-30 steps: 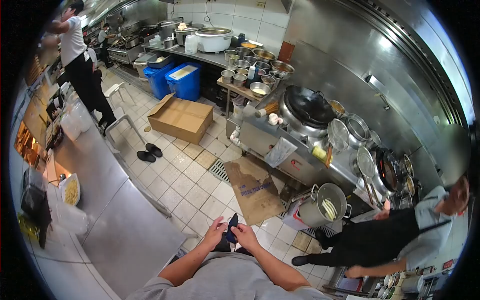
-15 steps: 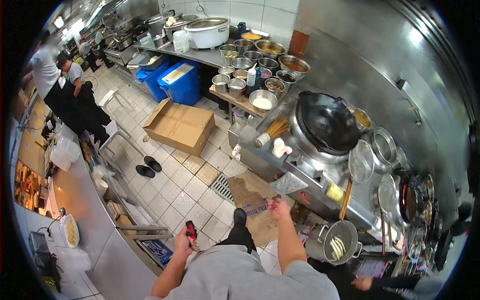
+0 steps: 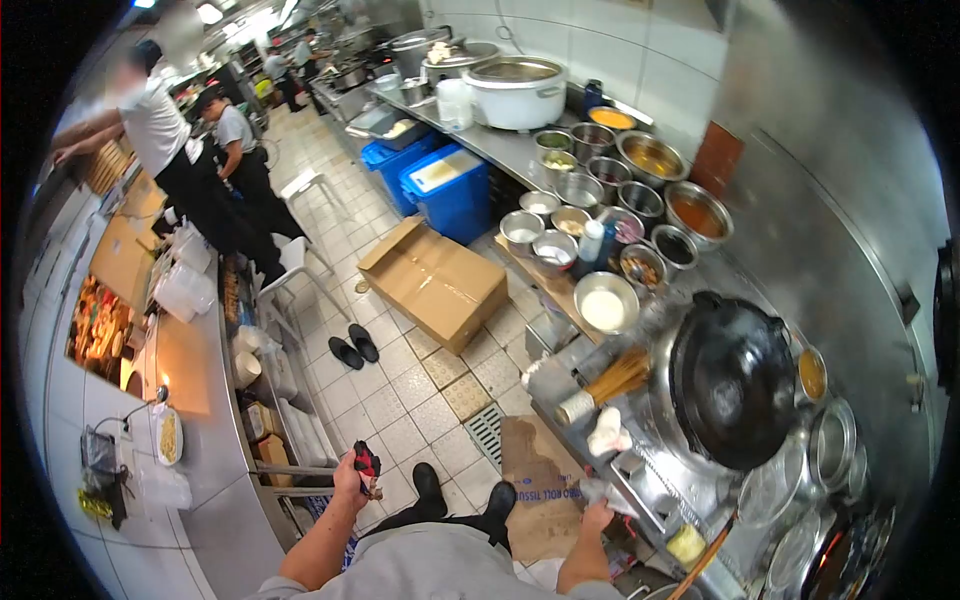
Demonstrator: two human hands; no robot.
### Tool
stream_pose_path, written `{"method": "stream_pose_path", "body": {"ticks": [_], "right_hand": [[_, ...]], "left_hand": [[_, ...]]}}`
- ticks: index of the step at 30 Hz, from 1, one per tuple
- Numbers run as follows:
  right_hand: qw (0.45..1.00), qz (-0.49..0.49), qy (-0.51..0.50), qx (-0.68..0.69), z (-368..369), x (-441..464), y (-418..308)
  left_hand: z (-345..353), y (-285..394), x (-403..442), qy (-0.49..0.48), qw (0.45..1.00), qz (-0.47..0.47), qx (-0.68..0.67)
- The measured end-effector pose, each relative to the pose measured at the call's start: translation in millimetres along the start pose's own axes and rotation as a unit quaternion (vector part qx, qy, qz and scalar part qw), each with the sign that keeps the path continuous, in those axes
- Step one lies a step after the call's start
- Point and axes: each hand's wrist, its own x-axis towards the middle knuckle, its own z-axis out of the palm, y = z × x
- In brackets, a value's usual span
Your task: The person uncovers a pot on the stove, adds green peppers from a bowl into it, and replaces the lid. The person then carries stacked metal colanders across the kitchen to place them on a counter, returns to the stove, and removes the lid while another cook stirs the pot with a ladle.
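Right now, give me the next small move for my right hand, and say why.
Probably secure the whitish, translucent sheet by the steel counter with the right hand's fingers: that hand is right at it, though I can't tell whether it grips, and the left hand is occupied with a small red-and-black object.

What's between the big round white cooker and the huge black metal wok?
Lots of round silver metal bowls, many with food or sauce inside, plus a white squeeze bottle. The head view shows them.
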Motion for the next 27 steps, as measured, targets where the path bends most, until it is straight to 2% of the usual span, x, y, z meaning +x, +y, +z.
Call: {"method": "stream_pose_path", "body": {"ticks": [3, 4, 5, 8, 10, 11, 12, 13, 16, 17, 19, 20, 22, 25, 27], "right_hand": [[0.974, -0.098, 0.005, -0.206, -20, -18, -24], [0.974, -0.064, 0.010, -0.215, -21, -24, -31], [0.974, -0.030, 0.016, -0.225, -22, -28, -37], [0.956, -0.075, -0.003, -0.284, -21, -29, -54], [0.986, 0.012, -0.037, -0.161, -14, -30, -59], [0.992, 0.058, -0.049, -0.101, -13, -30, -60], [0.993, 0.086, -0.054, -0.062, -10, -32, -64], [0.991, 0.101, -0.066, -0.055, -3, -38, -70], [0.980, 0.114, -0.123, -0.104, 23, -67, -89], [0.972, 0.113, -0.154, -0.138, 37, -82, -94], [0.940, 0.095, -0.236, -0.228, 67, -118, -100], [0.917, 0.076, -0.278, -0.277, 84, -138, -105], [0.848, 0.019, -0.366, -0.383, 121, -188, -125], [0.756, -0.076, -0.468, -0.451, 187, -239, -165], [0.755, -0.081, -0.475, -0.444, 230, -264, -190]], "left_hand": [[-6, 10, 17, 0.031, 0.998, 0.054, 0.011], [-5, 19, 9, 0.024, 0.994, 0.095, 0.039], [-15, 21, 10, 0.057, 0.987, 0.127, 0.085], [-61, 25, 41, 0.150, 0.936, 0.213, 0.235], [-138, 2, 101, 0.237, 0.897, 0.228, 0.295], [-161, -5, 116, 0.278, 0.874, 0.230, 0.325], [-144, 17, 89, 0.288, 0.901, 0.170, 0.277], [-163, 11, 105, 0.308, 0.894, 0.152, 0.286], [-239, -15, 165, 0.357, 0.867, 0.119, 0.326], [-244, -7, 173, 0.357, 0.864, 0.099, 0.342], [-230, 10, 171, 0.354, 0.857, 0.056, 0.371], [-188, 58, 146, 0.347, 0.888, -0.006, 0.302], [-267, 13, 250, 0.310, 0.869, 0.013, 0.385], [-238, 70, 278, 0.293, 0.856, 0.042, 0.425], [-222, 107, 304, 0.256, 0.862, 0.075, 0.432]]}}
